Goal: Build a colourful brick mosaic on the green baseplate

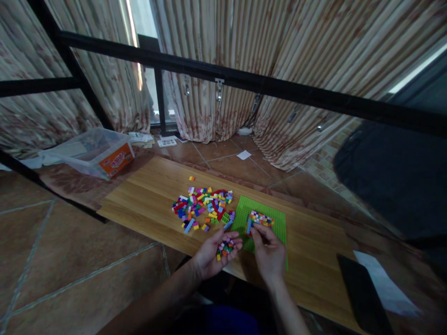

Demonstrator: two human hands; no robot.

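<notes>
My left hand [213,253] is cupped palm up over the near edge of the table, holding several small toy building bricks [226,250] in mixed colours. My right hand [270,251] has thumb and forefinger pinched together at the near side of a multicoloured brick structure [261,217]. Whatever is between those fingertips is hidden. The structure sits on a green studded baseplate [279,223], with a blue part along its left side. Left of the baseplate, a loose pile of bricks [204,204] in many colours is spread on the table.
The long wooden table [139,200] stands before a black metal frame bar [195,65] and striped curtains. On the floor at left is a clear plastic bin [87,149] with an orange label. A dark flat object [363,288] lies at the table's right end beside white paper [384,279].
</notes>
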